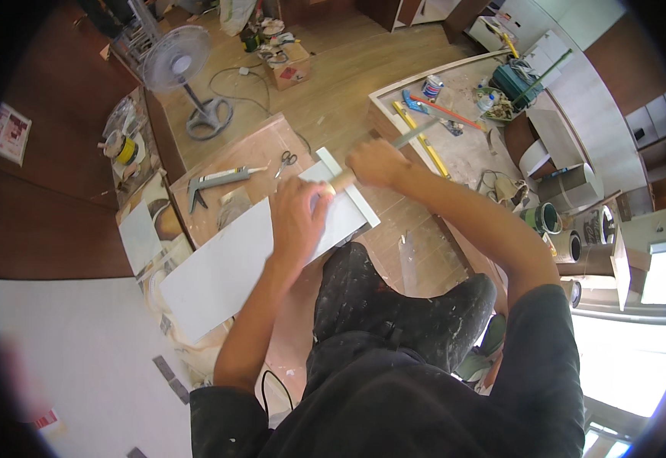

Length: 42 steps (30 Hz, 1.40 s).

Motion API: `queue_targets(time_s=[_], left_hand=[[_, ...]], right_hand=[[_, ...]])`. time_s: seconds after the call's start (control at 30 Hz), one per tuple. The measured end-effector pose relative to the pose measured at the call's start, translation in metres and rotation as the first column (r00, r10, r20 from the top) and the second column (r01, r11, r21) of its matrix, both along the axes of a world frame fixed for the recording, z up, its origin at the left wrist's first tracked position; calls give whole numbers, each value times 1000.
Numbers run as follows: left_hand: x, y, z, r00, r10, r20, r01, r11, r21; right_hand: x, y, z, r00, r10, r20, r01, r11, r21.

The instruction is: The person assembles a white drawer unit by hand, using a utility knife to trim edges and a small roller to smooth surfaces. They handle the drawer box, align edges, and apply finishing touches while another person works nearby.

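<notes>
My left hand is closed around one end of a short tan, wood-coloured piece, its exact kind unclear. The fingers rest over a long white board that lies slantwise across a work table. At the board's far end, a white strip stands crosswise. Close to the tan piece's other end, my right hand is wrapped round a tool with a long flat grey blade pointing up and right. The tool's handle is hidden in the fist, and the blade is somewhat blurred.
A caulking gun and scissors lie on the pinkish table beyond the board. A standing fan is at far left. On the right counter are a yellow level, a paint can and a green toolbox.
</notes>
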State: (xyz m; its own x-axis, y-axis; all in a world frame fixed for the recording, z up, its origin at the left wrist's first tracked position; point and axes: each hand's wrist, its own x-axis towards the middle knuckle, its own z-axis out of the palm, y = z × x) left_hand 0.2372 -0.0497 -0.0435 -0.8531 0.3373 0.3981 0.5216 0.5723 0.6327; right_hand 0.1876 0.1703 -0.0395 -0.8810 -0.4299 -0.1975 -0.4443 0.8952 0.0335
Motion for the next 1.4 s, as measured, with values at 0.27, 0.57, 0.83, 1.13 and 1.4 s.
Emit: queue_targets(time_s=[0.27,0.57,0.83,1.13,1.4], left_hand=[[-52,-5,5,998,44,-50,-46,998,-36],[80,29,7,977,-212,-36,205,968,-142],[52,10,21,942,-334,30,335,942,-24],[-73,13,-9,850,-510,-133,351,736,-578],[-160,15,-22,765,-186,616,191,980,59]], right_hand=[[-60,-10,6,992,39,-118,-41,999,-11],[94,46,-3,986,166,10,-166,985,55],[336,107,-7,819,-565,101,574,809,-127],[545,66,-65,189,-982,17,833,151,-533],[550,33,-102,-177,-984,-21,578,-87,-812]])
